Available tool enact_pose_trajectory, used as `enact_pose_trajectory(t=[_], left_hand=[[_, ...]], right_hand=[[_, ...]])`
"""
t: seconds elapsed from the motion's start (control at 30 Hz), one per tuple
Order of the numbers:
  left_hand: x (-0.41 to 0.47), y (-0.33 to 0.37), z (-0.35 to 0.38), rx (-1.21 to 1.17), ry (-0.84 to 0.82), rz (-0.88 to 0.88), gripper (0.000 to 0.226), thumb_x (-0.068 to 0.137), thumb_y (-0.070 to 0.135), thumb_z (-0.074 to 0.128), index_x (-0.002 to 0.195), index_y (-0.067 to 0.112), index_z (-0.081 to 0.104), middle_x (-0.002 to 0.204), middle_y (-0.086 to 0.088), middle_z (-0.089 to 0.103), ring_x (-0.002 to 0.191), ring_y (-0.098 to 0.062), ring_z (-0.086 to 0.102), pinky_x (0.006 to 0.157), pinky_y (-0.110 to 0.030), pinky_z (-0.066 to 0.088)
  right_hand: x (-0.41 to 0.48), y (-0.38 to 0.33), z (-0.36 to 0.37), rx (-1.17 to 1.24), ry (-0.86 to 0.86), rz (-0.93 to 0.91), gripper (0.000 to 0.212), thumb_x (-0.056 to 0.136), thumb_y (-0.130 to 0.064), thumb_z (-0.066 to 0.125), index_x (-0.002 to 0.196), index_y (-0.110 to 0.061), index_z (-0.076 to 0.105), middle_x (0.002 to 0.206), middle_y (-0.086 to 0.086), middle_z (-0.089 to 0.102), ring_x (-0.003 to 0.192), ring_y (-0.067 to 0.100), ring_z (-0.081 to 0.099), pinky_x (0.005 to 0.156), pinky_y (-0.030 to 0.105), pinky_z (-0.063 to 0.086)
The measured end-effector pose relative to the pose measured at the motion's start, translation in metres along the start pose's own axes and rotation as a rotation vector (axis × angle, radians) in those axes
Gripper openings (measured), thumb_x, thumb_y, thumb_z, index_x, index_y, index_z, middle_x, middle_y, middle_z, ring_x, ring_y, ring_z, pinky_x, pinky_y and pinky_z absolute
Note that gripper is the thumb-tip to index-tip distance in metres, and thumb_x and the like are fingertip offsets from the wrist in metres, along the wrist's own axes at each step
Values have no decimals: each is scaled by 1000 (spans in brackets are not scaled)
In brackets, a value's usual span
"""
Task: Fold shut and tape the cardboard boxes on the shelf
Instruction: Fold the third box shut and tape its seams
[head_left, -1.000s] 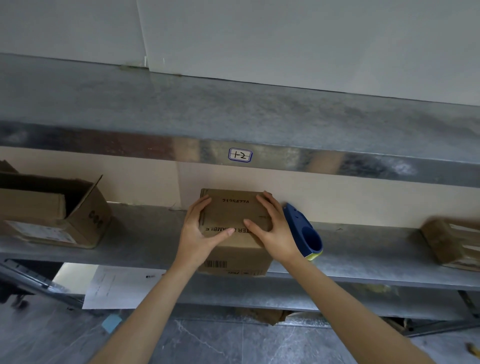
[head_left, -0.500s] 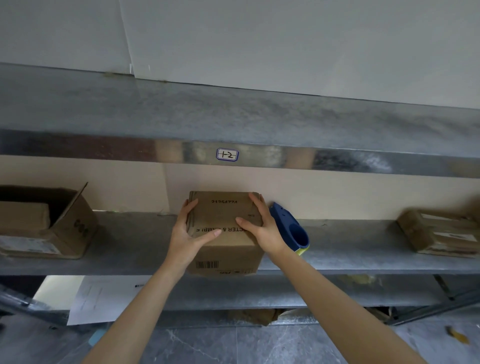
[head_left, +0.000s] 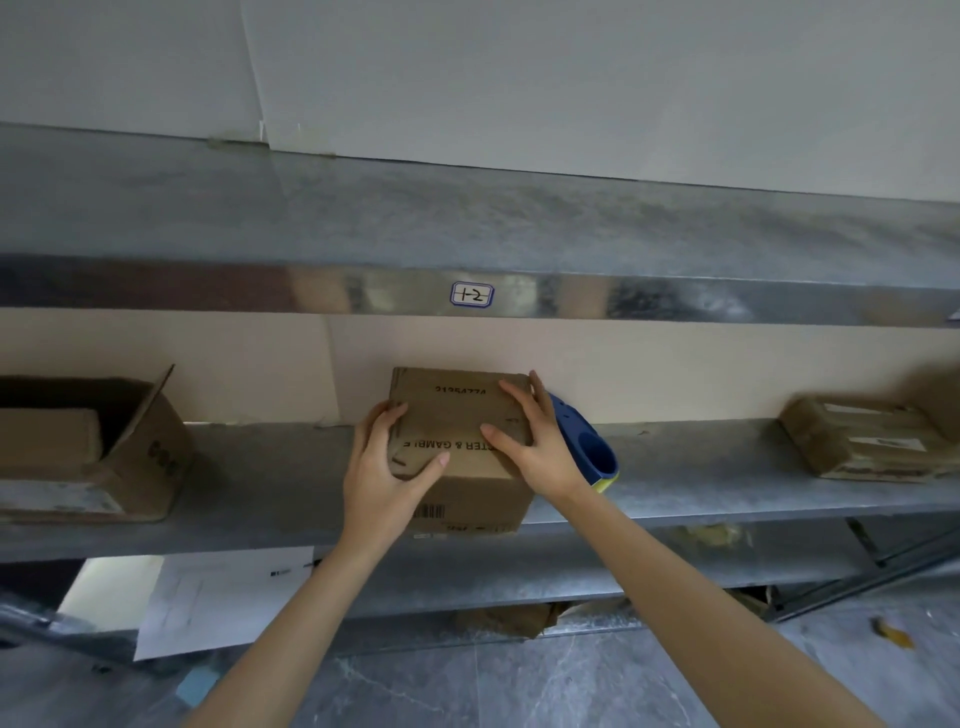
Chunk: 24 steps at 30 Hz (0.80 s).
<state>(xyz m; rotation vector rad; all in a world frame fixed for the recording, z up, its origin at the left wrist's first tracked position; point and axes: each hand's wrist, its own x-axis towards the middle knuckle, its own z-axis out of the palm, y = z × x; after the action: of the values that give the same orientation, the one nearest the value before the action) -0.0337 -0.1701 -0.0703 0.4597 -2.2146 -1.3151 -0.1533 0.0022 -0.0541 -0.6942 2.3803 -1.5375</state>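
Two hands (head_left: 543, 452) on box (head_left: 457, 415) edges.

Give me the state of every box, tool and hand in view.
Middle box: flaps folded shut, no tape seen.
Left box: open, one flap up.
Right box: closed.
Tape dispenser: lying on shelf, unheld.
Left hand: straight fingers on middle box's left edge.
Right hand: flat on middle box's top.

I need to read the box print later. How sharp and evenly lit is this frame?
Head view: middle box fairly sharp, print legible between the left hand and right hand; head view: the box at the right edge is smeared; head view: patchy glare on the upper shelf lip, shelf lines slightly bowed by the wide lens.
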Motion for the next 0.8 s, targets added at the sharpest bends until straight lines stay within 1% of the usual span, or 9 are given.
enact_pose_trajectory(t=[0.17, 0.23, 0.33, 0.43, 0.5, 0.57, 0.6, 0.7, 0.8], left_hand=[[18, -5, -9, -65, -77, -24, 65, 74, 33, 85, 132, 25, 57, 144, 14, 47, 132, -7, 46, 112, -35, 39], [24, -7, -14, -90, -128, -29, 66, 74, 31, 86, 133, 25, 57, 145, 13, 48, 133, -6, 46, 113, -32, 38], [34, -11, -25, -110, -237, -49, 66, 74, 34, 84, 134, 32, 56, 147, 17, 45, 133, 2, 43, 113, -23, 35], [44, -9, -34, -101, -303, -79, 67, 69, 40, 84, 130, 36, 57, 144, 21, 45, 122, 14, 45, 105, -13, 39], [45, -7, -36, -63, -261, -86, 63, 68, 39, 85, 126, 35, 58, 143, 20, 46, 121, 9, 47, 97, -4, 37], [40, -5, -36, 6, -159, -48, 56, 70, 37, 87, 119, 33, 61, 138, 15, 51, 123, 0, 49, 95, -2, 35], [34, -4, -35, 63, -92, -16, 52, 70, 36, 87, 116, 31, 62, 135, 12, 54, 122, -4, 51, 96, -6, 37], [18, 6, -26, 322, 105, 48, 42, 73, 35, 85, 110, 26, 67, 130, 7, 59, 120, -17, 49, 96, -33, 43], [4, 24, -10, 528, 213, 38, 38, 78, 35, 79, 112, 25, 68, 127, 6, 60, 116, -22, 47, 90, -41, 43]], right_hand=[[-1, 1, -6, -21, 10, -26, 43, 93, -26, 65, 133, -35, 52, 158, -11, 16, 148, 14, 13, 119, 42, 24], [0, 4, -16, -87, -11, -67, 40, 93, -27, 65, 131, -34, 55, 152, -10, 23, 147, 14, 14, 120, 37, 22], [5, 6, -31, -141, -57, -139, 32, 93, -25, 66, 123, -33, 59, 141, -10, 33, 139, 5, 28, 116, 28, 27], [12, 7, -37, -187, -100, -177, 31, 89, -28, 69, 119, -30, 61, 132, -9, 39, 127, 2, 40, 110, 31, 37], [14, 8, -39, -240, -123, -202, 34, 87, -37, 70, 118, -32, 60, 130, -9, 39, 124, 4, 43, 106, 31, 41], [14, 10, -43, -280, -144, -241, 37, 85, -45, 69, 119, -35, 59, 130, -11, 39, 124, 7, 43, 101, 30, 43], [14, 11, -45, -287, -160, -265, 39, 84, -48, 69, 119, -36, 58, 130, -13, 39, 124, 7, 43, 100, 29, 43], [17, 8, -49, -327, -198, -296, 42, 82, -54, 68, 118, -38, 56, 132, -20, 36, 122, 3, 41, 91, 19, 40], [19, 5, -49, -412, -218, -308, 43, 82, -59, 65, 118, -39, 52, 132, -20, 35, 118, 3, 42, 80, 12, 38]])
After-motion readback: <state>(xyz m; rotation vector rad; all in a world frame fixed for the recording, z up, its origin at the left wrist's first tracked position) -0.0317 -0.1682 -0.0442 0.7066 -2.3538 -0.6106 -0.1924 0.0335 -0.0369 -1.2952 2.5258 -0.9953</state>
